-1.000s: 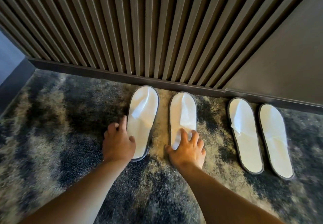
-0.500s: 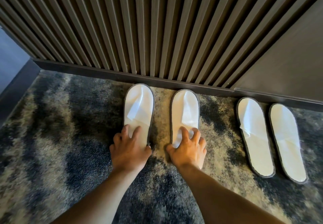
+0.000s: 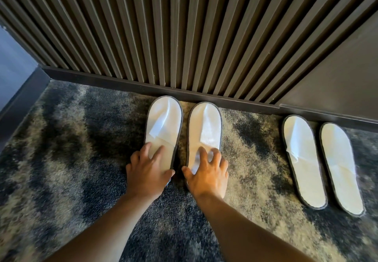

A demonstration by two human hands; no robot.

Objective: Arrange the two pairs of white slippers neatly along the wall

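Head view: the left hand (image 3: 146, 174) lies flat, fingers spread, on the heel of the left slipper (image 3: 163, 124); the right hand (image 3: 206, 174) presses the right slipper (image 3: 205, 130) likewise, neither clasping, likely to slide this pair parallel, toes at 12 o'clock near the baseboard (image 3: 204, 97). The second pair (image 3: 321, 163) lies at 3 o'clock on the carpet (image 3: 61, 149), slightly angled. Both heels are hidden under the palms.

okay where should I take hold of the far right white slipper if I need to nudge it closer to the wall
Take the far right white slipper with the grey rim at its open heel end, from the carpet side. Its toe points at the dark baseboard, so the heel is the near, free end. It lies flat, so pressing down with spread fingers would probably slide it.
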